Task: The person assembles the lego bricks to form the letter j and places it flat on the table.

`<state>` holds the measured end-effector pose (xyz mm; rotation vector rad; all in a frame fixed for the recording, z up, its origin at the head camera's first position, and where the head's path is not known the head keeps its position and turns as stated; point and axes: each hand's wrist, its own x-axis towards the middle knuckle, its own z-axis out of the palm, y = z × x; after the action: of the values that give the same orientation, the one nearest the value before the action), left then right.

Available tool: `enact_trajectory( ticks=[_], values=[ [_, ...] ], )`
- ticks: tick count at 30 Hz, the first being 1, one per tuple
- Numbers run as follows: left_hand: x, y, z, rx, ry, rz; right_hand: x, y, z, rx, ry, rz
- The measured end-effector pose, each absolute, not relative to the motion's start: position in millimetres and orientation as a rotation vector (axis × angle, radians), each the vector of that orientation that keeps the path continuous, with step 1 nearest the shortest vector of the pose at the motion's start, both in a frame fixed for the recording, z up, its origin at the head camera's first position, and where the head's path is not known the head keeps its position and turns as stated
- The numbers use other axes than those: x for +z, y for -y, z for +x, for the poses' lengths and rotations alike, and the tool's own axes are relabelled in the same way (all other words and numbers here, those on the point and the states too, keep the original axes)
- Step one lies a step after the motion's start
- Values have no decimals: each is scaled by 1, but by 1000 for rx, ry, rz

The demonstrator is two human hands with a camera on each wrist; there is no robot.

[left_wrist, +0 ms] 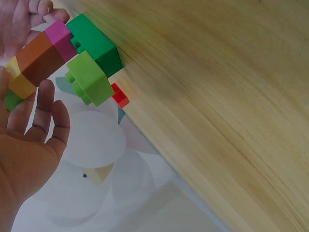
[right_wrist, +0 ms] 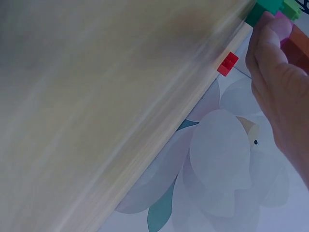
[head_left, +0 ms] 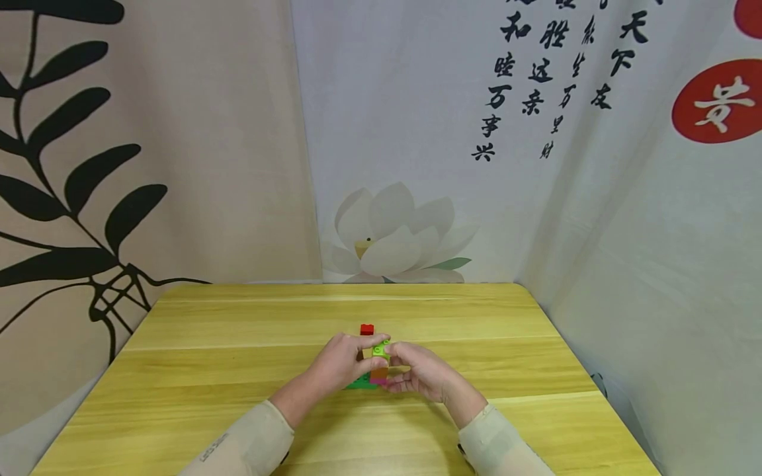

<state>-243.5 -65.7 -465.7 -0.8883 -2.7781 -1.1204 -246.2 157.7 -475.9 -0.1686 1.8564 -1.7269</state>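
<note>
A tower of toy building bricks stands on a green base brick (left_wrist: 99,43), with a pink brick (left_wrist: 59,38), brown-orange bricks (left_wrist: 41,60), a yellow brick (left_wrist: 20,84) and a lime-green top brick (head_left: 380,350). My left hand (head_left: 339,362) pinches the lime-green top between thumb and index finger, its other fingers spread behind the tower. From the other side, my right hand (head_left: 425,373) holds the tower, thumb at the top brick and fingers by the pink one. Another light-green brick (left_wrist: 91,78) sits on the base, beside the column.
A separate red brick (head_left: 367,329) lies behind the tower on the wooden table (head_left: 238,337). Beyond the table's far edge hangs a printed cloth (head_left: 393,132) with a flower and writing. More cloth (head_left: 655,231) hangs along the right side.
</note>
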Motion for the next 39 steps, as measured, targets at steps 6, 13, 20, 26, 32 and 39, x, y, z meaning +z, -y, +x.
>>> enact_trajectory(
  ticks=[6,13,20,26,32,39],
  values=[
    [-466,66,-243,-1161,2764,-899,-469,-160,-243,-1641,-1970,-157],
    [-467,66,-238,-1160,2782,-880,-461,-160,-238,-1560,-2228,-301],
    [-463,67,-235,-944,2855,-895,-460,-160,-235,-1560,-2465,-489],
    [-459,80,-231,-872,2818,-814,-461,-155,-234,-1516,-2591,-582],
    [-460,102,-230,-710,2759,-749,-461,-152,-232,-1471,-2683,-608],
    [-471,110,-226,-417,2768,-876,-459,-150,-234,-1454,-2705,-609]
  ],
)
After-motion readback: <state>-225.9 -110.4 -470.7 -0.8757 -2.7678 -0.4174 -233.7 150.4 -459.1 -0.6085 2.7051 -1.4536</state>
